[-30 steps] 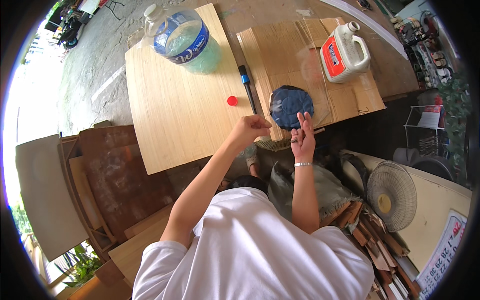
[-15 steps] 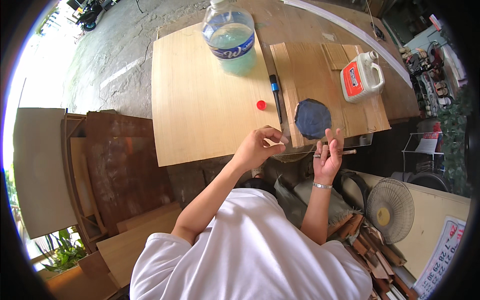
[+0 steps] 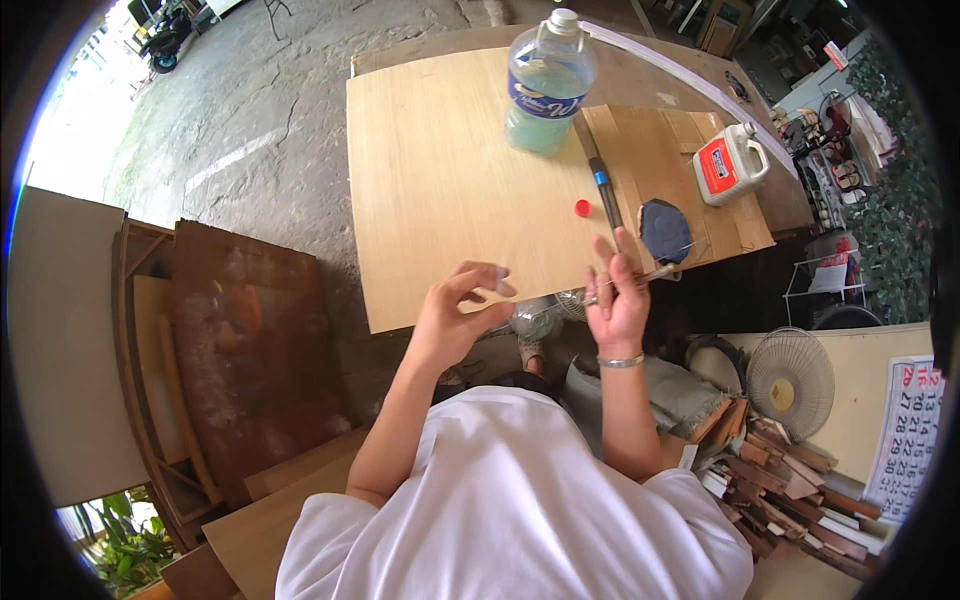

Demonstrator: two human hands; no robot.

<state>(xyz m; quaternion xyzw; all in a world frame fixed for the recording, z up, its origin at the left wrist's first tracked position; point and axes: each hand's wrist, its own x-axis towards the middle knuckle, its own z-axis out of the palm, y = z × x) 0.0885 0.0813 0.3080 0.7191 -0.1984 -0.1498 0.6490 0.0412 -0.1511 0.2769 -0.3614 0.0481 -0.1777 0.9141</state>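
Observation:
My left hand (image 3: 462,308) is just off the near edge of a pale wooden board (image 3: 430,190), its fingers curved with a gap to the thumb. Nothing can be made out between them; the fingertips are slightly blurred. My right hand (image 3: 617,300), wearing a metal bracelet, is raised near the board's right corner, two fingers extended. A thin stick (image 3: 657,273) crosses its palm and pokes out to the right; its kind is unclear. Beyond this hand sit a dark blue round pad (image 3: 664,230), a black brush-like tool with a blue band (image 3: 601,180) and a red cap (image 3: 583,208).
A large clear bottle of pale green liquid (image 3: 548,90) stands on the board. A white jug with an orange label (image 3: 730,165) rests on cardboard (image 3: 640,130). A fan (image 3: 791,384) and wood offcuts (image 3: 785,480) lie right; brown panels (image 3: 250,350) lean left.
My view has shifted, so the table things appear farther right. My left hand has moved left, its thumb and fingers wider apart. My right hand keeps the stick, now nearer the blue pad.

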